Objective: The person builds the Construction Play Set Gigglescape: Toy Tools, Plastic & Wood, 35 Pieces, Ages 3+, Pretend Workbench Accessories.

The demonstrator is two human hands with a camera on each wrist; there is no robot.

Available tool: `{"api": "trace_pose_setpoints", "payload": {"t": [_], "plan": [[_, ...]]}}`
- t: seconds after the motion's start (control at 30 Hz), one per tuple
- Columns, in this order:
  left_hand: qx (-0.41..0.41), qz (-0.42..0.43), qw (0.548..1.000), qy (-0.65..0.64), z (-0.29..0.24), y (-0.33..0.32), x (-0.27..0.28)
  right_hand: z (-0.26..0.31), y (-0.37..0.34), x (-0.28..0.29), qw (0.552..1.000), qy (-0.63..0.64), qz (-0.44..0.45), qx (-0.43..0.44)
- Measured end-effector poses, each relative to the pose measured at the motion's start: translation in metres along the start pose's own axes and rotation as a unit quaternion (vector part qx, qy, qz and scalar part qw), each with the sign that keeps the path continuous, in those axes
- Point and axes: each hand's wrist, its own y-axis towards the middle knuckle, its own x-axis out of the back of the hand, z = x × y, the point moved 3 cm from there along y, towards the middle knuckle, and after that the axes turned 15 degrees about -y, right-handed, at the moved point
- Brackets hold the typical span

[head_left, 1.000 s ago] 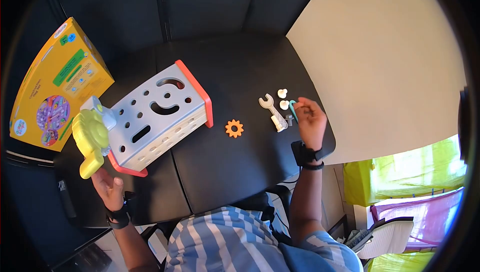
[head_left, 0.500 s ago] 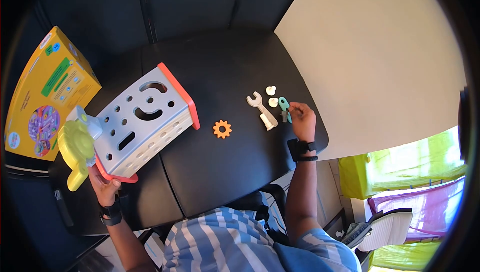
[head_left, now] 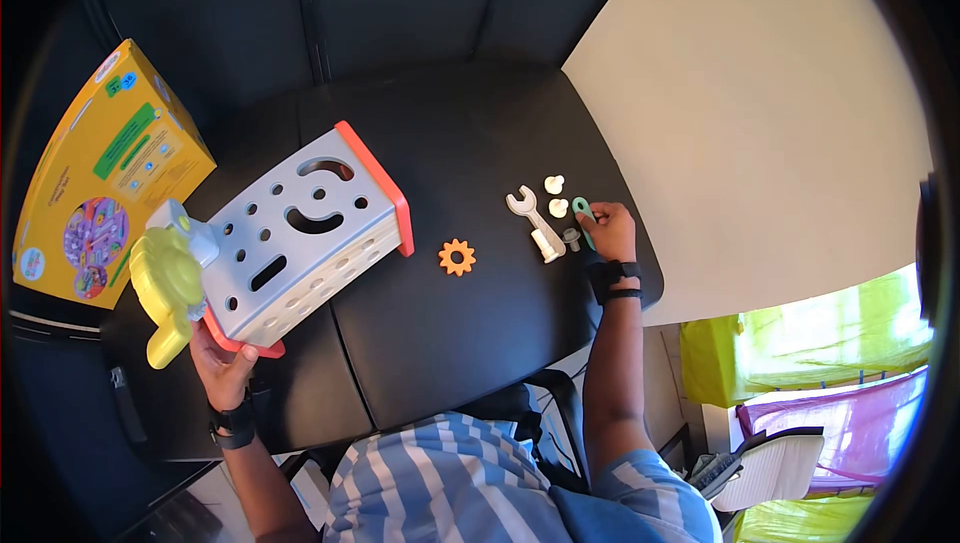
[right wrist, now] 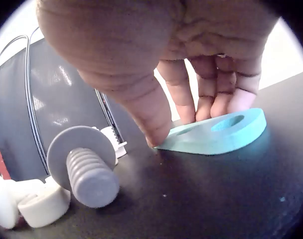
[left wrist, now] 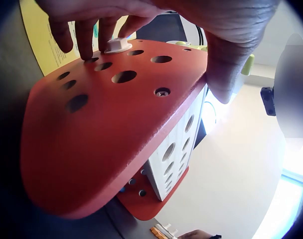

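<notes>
The teal strip is lying low over the tabletop at its right end, and the right hand is pinching it, thumb on one edge and fingertips along the other. The pinch is sitting at the narrow end, leaving the wider, holed end sticking out, so a good lift would be keeping thumb and fingers opposed and the strip level; a loose hold could be letting it twist. The gray bolt is lying just beside the thumb, so raising the strip before moving it sideways would be safer.

Around them, the wrench, with a white bolt by its handle, is lying to the left, and two white pegs are resting on the far side. Farther left is lying the orange gear.

At the left, the left hand is gripping the red panel of the toolbox; steady, light pressure would be enough. The yellow helmet is sitting at that end.

Beyond, the carton is showing a green label and small printing; its heading seems to be starting with "Construction", but the rest and any brand are too blurred to read.
</notes>
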Motion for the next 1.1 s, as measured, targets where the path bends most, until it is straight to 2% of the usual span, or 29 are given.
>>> {"api": "trace_pose_setpoints", "payload": {"t": [0.1, 0.17, 0.3, 0.37, 0.4, 0.47, 0.53, 0.6, 0.63, 0.73, 0.77, 0.83, 0.87, 0.93, 0.97, 1.0, 1.07, 1.1], "plan": [[0.015, 0.002, 1.0, -0.007, -0.004, -0.001, -0.004, -0.007, -0.002, -0.005, 0.999, -0.013, -0.015, -0.025], [0.012, -0.007, 1.0, -0.006, -0.007, -0.001, -0.008, -0.006, -0.006, -0.006, 0.996, -0.013, -0.083, -0.012], [0.018, -0.011, 1.0, 0.0, -0.008, -0.003, -0.007, 0.0, -0.016, 0.001, 0.997, -0.023, -0.071, 0.006], [0.018, -0.013, 1.0, 0.005, -0.013, -0.003, -0.012, 0.018, -0.023, 0.012, 0.977, -0.046, -0.2, 0.058], [0.018, -0.015, 1.0, 0.01, -0.015, -0.004, -0.015, 0.025, -0.028, 0.015, 0.977, -0.045, -0.199, 0.06], [0.016, -0.02, 1.0, 0.012, -0.014, -0.006, -0.016, 0.062, -0.047, 0.034, 0.975, 0.091, -0.177, 0.096], [0.015, -0.02, 1.0, 0.012, -0.012, -0.007, -0.015, 0.095, -0.064, 0.034, 0.97, 0.2, -0.08, 0.113], [0.009, -0.02, 1.0, -0.001, -0.008, -0.006, -0.012, 0.121, -0.084, 0.03, 0.97, 0.17, -0.044, 0.17], [0.011, -0.016, 1.0, -0.005, -0.006, -0.008, -0.01, 0.138, -0.094, 0.033, 0.968, 0.174, 0.005, 0.178], [0.009, -0.008, 1.0, 0.003, -0.011, -0.007, -0.01, 0.161, -0.119, 0.027, 0.951, 0.177, 0.053, 0.248], [0.011, -0.01, 1.0, 0.002, -0.014, -0.007, -0.013, 0.162, -0.123, 0.027, 0.952, 0.174, 0.052, 0.247], [0.015, -0.013, 1.0, -0.002, -0.014, -0.007, -0.016, 0.162, -0.128, 0.021, 0.945, 0.171, 0.128, 0.248], [0.003, -0.009, 1.0, 0.001, -0.015, -0.007, -0.014, 0.158, -0.127, 0.022, 0.945, 0.17, 0.128, 0.247], [-0.009, -0.007, 1.0, 0.006, -0.015, -0.008, -0.008, 0.14, -0.116, 0.03, 0.967, 0.144, 0.034, 0.209], [-0.003, -0.003, 1.0, 0.011, -0.014, -0.009, -0.006, 0.124, -0.107, 0.03, 0.977, 0.149, 0.007, 0.151], [0.004, 0.0, 1.0, 0.017, -0.014, -0.01, -0.004, 0.102, -0.094, 0.025, 0.965, 0.147, -0.102, 0.19], [0.005, 0.006, 1.0, 0.015, -0.015, -0.01, -0.002, 0.078, -0.075, 0.036, 0.99, 0.116, -0.076, 0.03], [0.009, 0.014, 1.0, 0.014, -0.016, -0.01, -0.002, 0.071, -0.069, 0.04, 0.99, 0.106, -0.085, 0.025]]}}
